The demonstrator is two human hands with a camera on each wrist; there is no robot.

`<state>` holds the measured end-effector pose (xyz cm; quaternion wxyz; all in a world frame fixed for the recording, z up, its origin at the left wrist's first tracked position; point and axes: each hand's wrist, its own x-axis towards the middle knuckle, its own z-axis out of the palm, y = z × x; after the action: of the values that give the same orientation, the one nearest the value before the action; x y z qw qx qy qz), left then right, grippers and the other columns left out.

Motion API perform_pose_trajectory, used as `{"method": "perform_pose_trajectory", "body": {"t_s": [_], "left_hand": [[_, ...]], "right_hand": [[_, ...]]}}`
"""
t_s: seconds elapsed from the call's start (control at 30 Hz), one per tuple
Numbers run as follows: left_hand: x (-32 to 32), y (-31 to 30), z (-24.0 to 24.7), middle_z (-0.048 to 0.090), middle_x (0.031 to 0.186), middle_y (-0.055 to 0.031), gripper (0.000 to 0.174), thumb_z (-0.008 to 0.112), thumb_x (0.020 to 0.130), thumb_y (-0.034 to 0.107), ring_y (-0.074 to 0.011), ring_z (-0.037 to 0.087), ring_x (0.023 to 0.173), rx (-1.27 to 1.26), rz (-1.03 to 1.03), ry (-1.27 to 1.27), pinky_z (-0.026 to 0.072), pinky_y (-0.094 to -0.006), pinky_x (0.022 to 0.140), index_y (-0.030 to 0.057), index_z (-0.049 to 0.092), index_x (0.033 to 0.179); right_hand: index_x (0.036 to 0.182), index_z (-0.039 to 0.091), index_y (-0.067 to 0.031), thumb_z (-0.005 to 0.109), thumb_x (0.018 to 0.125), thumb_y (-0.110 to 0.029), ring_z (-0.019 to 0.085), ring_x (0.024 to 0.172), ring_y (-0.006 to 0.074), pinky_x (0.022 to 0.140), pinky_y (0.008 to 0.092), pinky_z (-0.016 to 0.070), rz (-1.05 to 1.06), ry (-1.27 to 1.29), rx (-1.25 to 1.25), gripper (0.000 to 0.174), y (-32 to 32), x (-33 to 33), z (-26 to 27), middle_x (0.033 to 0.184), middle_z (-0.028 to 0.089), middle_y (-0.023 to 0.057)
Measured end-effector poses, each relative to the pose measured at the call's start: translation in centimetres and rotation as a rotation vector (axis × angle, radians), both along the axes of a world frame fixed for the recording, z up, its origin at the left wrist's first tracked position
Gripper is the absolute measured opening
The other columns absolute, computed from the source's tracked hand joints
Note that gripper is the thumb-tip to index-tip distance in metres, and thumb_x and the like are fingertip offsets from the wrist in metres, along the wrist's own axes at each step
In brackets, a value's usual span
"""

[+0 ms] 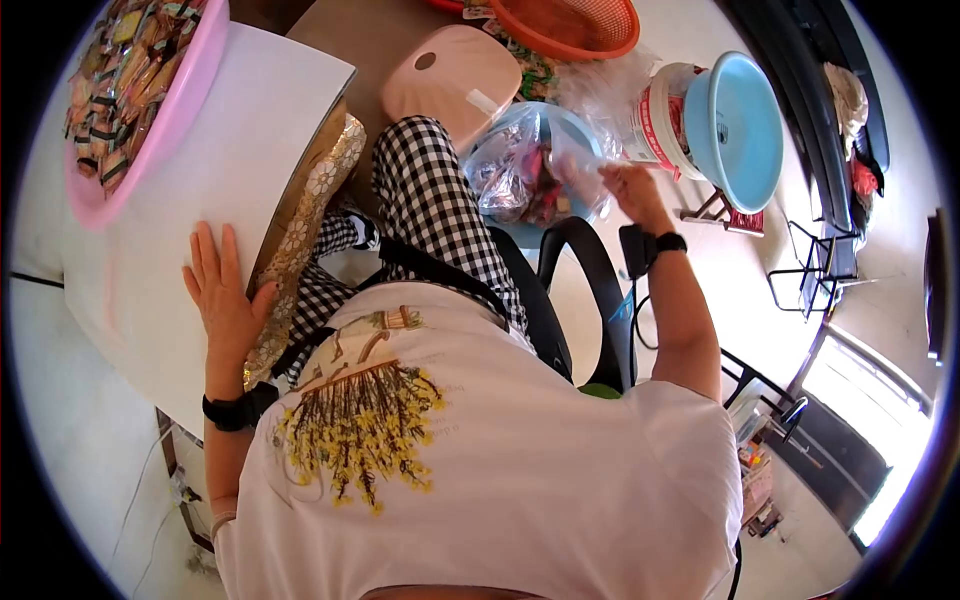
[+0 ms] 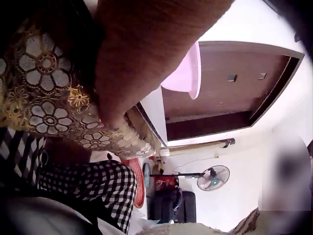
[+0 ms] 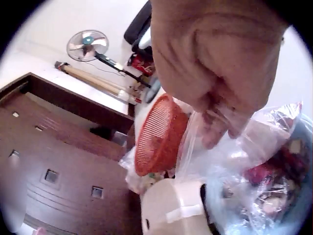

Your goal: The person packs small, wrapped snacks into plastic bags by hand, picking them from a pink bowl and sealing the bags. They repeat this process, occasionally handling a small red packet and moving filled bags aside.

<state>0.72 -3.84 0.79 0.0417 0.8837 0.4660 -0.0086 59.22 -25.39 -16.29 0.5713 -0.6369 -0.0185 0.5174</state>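
My left hand (image 1: 222,290) rests flat on the white tabletop (image 1: 262,110), fingers straight and the thumb near the flowered gold cloth (image 1: 318,190) along its edge. To the right, my right hand (image 1: 638,196) is raised beside a light blue basin (image 1: 590,128) on the floor side. Its curled fingers pinch the edge of a clear plastic bag (image 3: 230,159), which spreads over the basin. Small wrapped pieces, some red and some dark, show through the bag. In the left wrist view, the left forearm and hand (image 2: 142,54) hide most of the tabletop.
A pink basin (image 1: 215,60) of wrapped snacks stands at the table's far left. Beyond the knees are a beige stool (image 1: 440,80) and an orange basket (image 1: 600,30). Another blue basin (image 1: 745,110) leans by a white bucket (image 1: 650,130). A black chair armrest (image 1: 600,270) lies near the right arm.
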Motion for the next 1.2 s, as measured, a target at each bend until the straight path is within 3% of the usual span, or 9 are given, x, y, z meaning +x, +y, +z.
{"method": "perform_pose_trajectory", "body": {"t_s": [0.07, 0.23, 0.27, 0.3, 0.37, 0.57, 0.8, 0.93, 1.2], "left_hand": [[-0.3, 0.1, 0.0, 0.014, 0.155, -0.0194, 0.091, 0.075, 0.072, 0.024, -0.0363, 0.013, 0.144, -0.014, 0.005, -0.005, 0.0124, -0.0597, 0.109, 0.0104, 0.026, 0.148], [-0.5, 0.3, 0.1, 0.009, 0.155, -0.0224, 0.098, 0.076, 0.07, 0.036, -0.037, 0.006, 0.144, -0.138, 0.082, 0.025, 0.0081, -0.0623, 0.11, 0.0097, 0.024, 0.148], [-0.3, 0.3, 0.4, 0.009, 0.155, -0.023, 0.097, 0.076, 0.07, 0.038, -0.0378, 0.007, 0.144, -0.136, 0.09, 0.057, 0.009, -0.0626, 0.11, 0.0101, 0.025, 0.148], [-0.3, 0.4, 0.5, 0.01, 0.154, -0.0234, 0.096, 0.076, 0.07, 0.04, -0.0384, 0.007, 0.144, -0.152, 0.093, 0.056, 0.0099, -0.0629, 0.109, 0.0103, 0.027, 0.147], [0.2, 0.3, 0.9, 0.011, 0.154, -0.0244, 0.094, 0.076, 0.07, 0.041, -0.0389, 0.009, 0.143, -0.159, 0.101, 0.026, 0.0115, -0.0634, 0.109, 0.0106, 0.029, 0.146], [-0.2, 0.2, 0.6, 0.014, 0.153, -0.0247, 0.094, 0.076, 0.069, 0.042, -0.0389, 0.013, 0.143, -0.108, 0.06, -0.075, 0.0137, -0.0636, 0.108, 0.0113, 0.03, 0.146], [-1.4, 0.5, 1.3, 0.031, 0.146, -0.0207, 0.073, 0.074, 0.073, 0.035, -0.037, 0.028, 0.136, -0.154, 0.029, -0.238, 0.0239, -0.06, 0.105, 0.0089, 0.045, 0.135], [-5.5, 5.6, 1.8, 0.061, 0.115, -0.0137, 0.035, 0.071, 0.077, 0.028, -0.0324, 0.056, 0.106, -0.192, 0.202, -0.598, 0.0448, -0.045, 0.089, 0.0071, 0.065, 0.105], [-21.2, 15.2, 0.9, 0.062, 0.106, -0.008, 0.021, 0.066, 0.081, 0.019, -0.0296, 0.057, 0.1, 0.289, 0.576, -0.414, 0.0465, -0.0416, 0.081, 0.0108, 0.066, 0.101]], "right_hand": [[0.087, 0.064, -0.0023, 0.055, 0.086, -0.015, 0.064, 0.073, 0.0324, 0.067, 0.04, 0.0511, 0.877, -1.224, -0.075, 0.016, -2.2, -2.1, 0.5, 0.076, 0.066, 0.016], [0.103, 0.065, -0.0082, 0.055, 0.084, -0.036, 0.061, 0.098, 0.035, 0.084, 0.0439, 0.0469, 1.131, -0.56, -0.166, 0.035, -6.0, -4.4, -4.5, 0.105, 0.064, 0.0214], [0.102, 0.065, -0.0052, 0.054, 0.087, -0.029, 0.061, 0.095, 0.0321, 0.086, 0.0425, 0.0466, 1.47, -0.692, -0.439, 0.03, -1.9, -6.3, 1.8, 0.103, 0.066, 0.017], [0.101, 0.067, -0.0069, 0.059, 0.084, -0.034, 0.062, 0.085, 0.0189, 0.077, 0.0377, 0.0484, 1.418, -0.548, -0.4, 0.032, -4.4, -1.7, -3.3, 0.09, 0.068, 0.0094], [0.095, 0.061, -0.0067, 0.057, 0.09, -0.026, 0.066, 0.072, 0.0209, 0.059, 0.0295, 0.0515, 0.602, 0.076, -0.408, 0.021, -3.1, -1.6, -1.6, 0.087, 0.068, 0.0089], [0.097, 0.059, -0.0088, 0.057, 0.091, -0.027, 0.065, 0.071, 0.0174, 0.056, 0.0264, 0.0502, 0.643, -0.386, -0.291, 0.019, 8.4, 3.1, 5.5, 0.084, 0.067, 0.0079], [0.091, 0.06, 0.0004, 0.057, 0.089, -0.005, 0.058, 0.077, 0.0119, 0.069, 0.0251, 0.0486, 0.844, -1.0, 0.432, 0.007, 25.2, -18.2, 18.8, 0.083, 0.061, 0.0035], [0.091, 0.06, -0.0005, 0.059, 0.09, -0.007, 0.059, 0.076, 0.0097, 0.07, 0.0241, 0.0491, 0.962, -0.838, 0.585, 0.007, 28.2, -31.0, 19.5, 0.082, 0.062, 0.0027], [0.09, 0.059, -0.0006, 0.057, 0.091, -0.005, 0.054, 0.071, 0.0066, 0.065, 0.0206, 0.0453, 0.902, -0.872, 0.665, 0.005, 29.6, -39.5, 14.3, 0.078, 0.06, 0.0001]]}}
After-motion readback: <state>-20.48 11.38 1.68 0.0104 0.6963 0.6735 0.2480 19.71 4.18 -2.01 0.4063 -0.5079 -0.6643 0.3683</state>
